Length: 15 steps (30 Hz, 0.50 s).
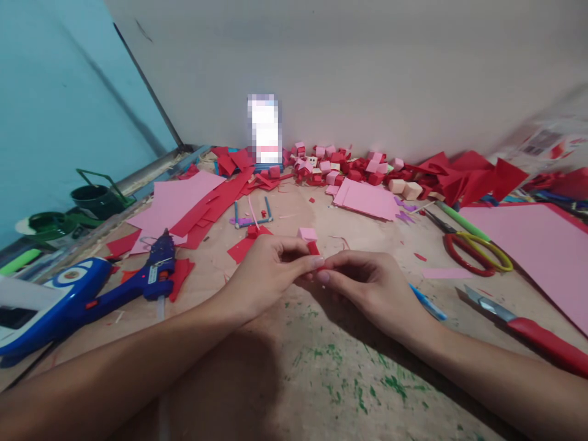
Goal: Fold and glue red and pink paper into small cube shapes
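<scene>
Over the middle of the table, my left hand (271, 272) and my right hand (367, 282) meet fingertip to fingertip. Both pinch a small piece of red paper (313, 248), mostly hidden by the fingers. Just behind them sits a small pink paper cube (307, 234). Beyond my left hand lie a red paper piece (239, 250) and a small red cube (252, 231). A blue pen (428, 302) lies partly behind my right wrist.
A blue glue gun (158, 269) lies at left. Scissors (478, 251) and a red-handled box cutter (519, 321) lie at right, near pink sheets (528, 245). Paper cubes (331, 165) are heaped along the wall by a lit phone (265, 128). Green cups (94, 199) stand far left.
</scene>
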### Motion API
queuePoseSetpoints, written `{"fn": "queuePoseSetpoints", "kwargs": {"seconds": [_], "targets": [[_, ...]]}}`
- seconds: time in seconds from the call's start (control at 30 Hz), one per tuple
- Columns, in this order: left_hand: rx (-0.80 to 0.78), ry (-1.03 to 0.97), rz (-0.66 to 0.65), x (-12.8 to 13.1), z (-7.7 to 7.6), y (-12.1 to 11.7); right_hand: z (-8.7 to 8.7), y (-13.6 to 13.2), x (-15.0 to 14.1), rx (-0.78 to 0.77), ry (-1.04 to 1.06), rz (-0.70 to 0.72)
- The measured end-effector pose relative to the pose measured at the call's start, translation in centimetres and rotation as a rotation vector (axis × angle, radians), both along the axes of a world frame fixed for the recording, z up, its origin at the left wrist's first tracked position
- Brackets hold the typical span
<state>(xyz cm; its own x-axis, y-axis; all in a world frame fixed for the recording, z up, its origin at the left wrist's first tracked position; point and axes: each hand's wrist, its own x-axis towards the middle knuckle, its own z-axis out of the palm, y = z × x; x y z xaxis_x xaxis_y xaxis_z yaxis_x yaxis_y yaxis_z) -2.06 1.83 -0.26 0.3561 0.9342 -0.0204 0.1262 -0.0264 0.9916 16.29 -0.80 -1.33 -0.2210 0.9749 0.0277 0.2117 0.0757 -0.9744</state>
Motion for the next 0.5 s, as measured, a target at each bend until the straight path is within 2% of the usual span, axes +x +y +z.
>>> {"fn": "queuePoseSetpoints", "kwargs": {"seconds": [0.27,0.5], "targets": [[-0.002,-0.035,-0.004,-0.03,-0.37,-0.19,0.03,0.06,0.08,-0.013,0.02,-0.022],[0.033,-0.005,-0.004,-0.08,-0.24,-0.26,0.04,0.31,0.2,-0.105,0.051,0.013]]}}
